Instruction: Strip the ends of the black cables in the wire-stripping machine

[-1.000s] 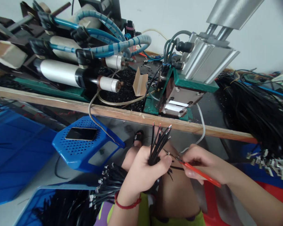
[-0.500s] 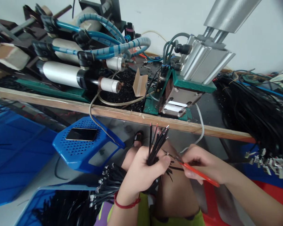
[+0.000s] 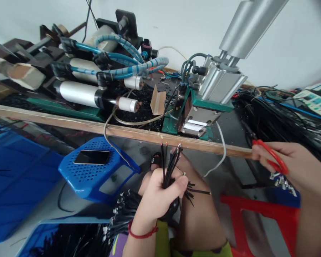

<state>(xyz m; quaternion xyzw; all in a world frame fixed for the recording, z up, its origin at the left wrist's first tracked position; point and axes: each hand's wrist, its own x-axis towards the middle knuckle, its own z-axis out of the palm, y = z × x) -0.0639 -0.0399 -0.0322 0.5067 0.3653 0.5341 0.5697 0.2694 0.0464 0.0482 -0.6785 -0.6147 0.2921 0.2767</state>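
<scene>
Presently, my left hand holds black cables above my thigh, and my right hand red-handled pliers near the worktop; if the left grip loosens, some cables may slip out.

The head camera looked ahead and down, past the close left hand and right hand, to the bench.
</scene>
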